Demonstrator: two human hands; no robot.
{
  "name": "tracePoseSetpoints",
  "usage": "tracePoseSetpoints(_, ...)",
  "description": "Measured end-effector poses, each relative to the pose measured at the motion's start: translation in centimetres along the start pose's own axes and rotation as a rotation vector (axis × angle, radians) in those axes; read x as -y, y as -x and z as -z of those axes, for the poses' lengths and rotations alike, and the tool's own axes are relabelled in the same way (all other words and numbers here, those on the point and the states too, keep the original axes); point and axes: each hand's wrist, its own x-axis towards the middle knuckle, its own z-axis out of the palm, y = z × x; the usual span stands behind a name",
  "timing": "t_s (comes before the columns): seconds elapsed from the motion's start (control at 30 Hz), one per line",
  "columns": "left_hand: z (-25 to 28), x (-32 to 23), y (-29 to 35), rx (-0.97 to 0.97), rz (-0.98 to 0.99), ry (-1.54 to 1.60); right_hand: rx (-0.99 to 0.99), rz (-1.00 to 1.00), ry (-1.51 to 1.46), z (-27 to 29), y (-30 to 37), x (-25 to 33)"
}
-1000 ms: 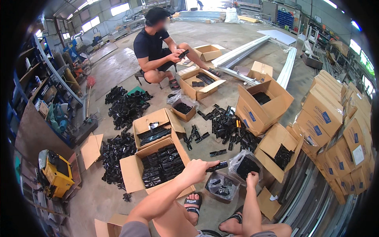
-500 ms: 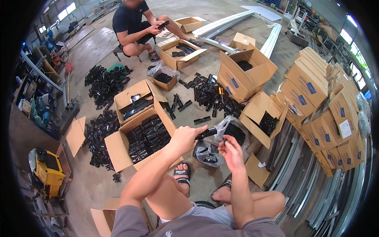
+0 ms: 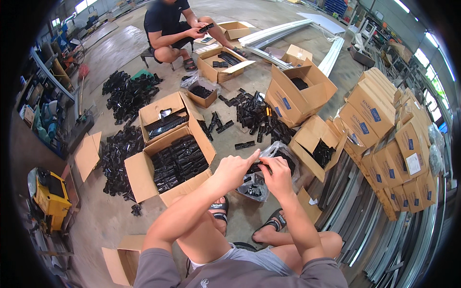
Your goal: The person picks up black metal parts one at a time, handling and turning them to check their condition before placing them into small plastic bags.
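Observation:
My left hand [image 3: 232, 171] is closed round a short black plastic part [image 3: 254, 168], with its index finger stretched along the top. At the part's right end is my right hand [image 3: 276, 174], thumb and fingers pinched together. What the pinch holds is too small and hidden to make out. Just below the hands stands a bag-lined container [image 3: 254, 188] with small black pieces in it. Beyond the right hand is another clear plastic bag [image 3: 277, 148] holding black pieces. To the left, an open carton [image 3: 140, 176] is packed with rows of similar black parts.
Loose black parts lie in heaps [image 3: 122, 165] on the left and in a pile [image 3: 254, 113] ahead. Open cartons [image 3: 300, 98] stand right. A co-worker [image 3: 168, 33] sits beyond, holding a black part. Stacked boxes [image 3: 367, 110] and metal profiles [image 3: 355, 221] line the right.
My right hand has moved left and up to the end of the black part. Before, the two hands were apart. The left hand keeps its grip.

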Motion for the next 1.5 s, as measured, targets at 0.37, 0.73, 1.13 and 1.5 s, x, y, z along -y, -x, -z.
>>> tracePoseSetpoints(0.37,0.9,0.0,0.4,0.022,0.002,-0.009,-0.001,0.101,0.05,0.0,-0.1,0.1)
tracePoseSetpoints(0.73,1.4,0.4,0.2,-0.019,-0.014,0.182,-0.04,-0.726,-0.986,-0.8,1.5,-3.0)
tracePoseSetpoints(1.13,3.2,0.9,0.3,0.184,0.029,0.476,-0.104,-0.746,-1.244,-1.6,2.4,-3.5)
tracePoseSetpoints(1.5,2.7,1.4,0.1,0.235,0.047,0.75,-0.189,-0.693,-1.089,-1.0,1.3,-2.2)
